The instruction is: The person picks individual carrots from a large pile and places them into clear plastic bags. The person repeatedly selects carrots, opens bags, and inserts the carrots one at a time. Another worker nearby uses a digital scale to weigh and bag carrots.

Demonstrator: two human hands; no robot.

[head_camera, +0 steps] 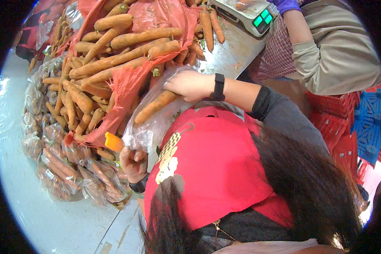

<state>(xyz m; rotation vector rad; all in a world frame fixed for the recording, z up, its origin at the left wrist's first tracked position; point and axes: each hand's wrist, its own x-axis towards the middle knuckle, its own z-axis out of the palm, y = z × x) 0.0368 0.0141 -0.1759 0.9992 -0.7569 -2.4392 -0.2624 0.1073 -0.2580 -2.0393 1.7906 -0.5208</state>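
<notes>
My right hand (189, 85) grips the upper end of a large carrot (155, 107), which lies slanting in the clear plastic bag (160, 127). Lower left, my left hand (134, 162) has its fingers curled at the gathered edge of that bag. A bright orange piece (113, 142) sticks up beside those fingers; what it is I cannot tell, and its lower end is hidden. Just beyond the bag, a torn red mesh sack (127, 82) lies spread under a heap of loose carrots (82, 96).
Bagged carrots (60, 171) are piled at the left on the pale surface (82, 222). A weighing scale (257, 22) stands on the metal table (238, 50), near loose carrots (206, 27). A co-worker's arm (300, 28) in a purple glove reaches in. Red crates (333, 127) and a blue crate (368, 127) stand right.
</notes>
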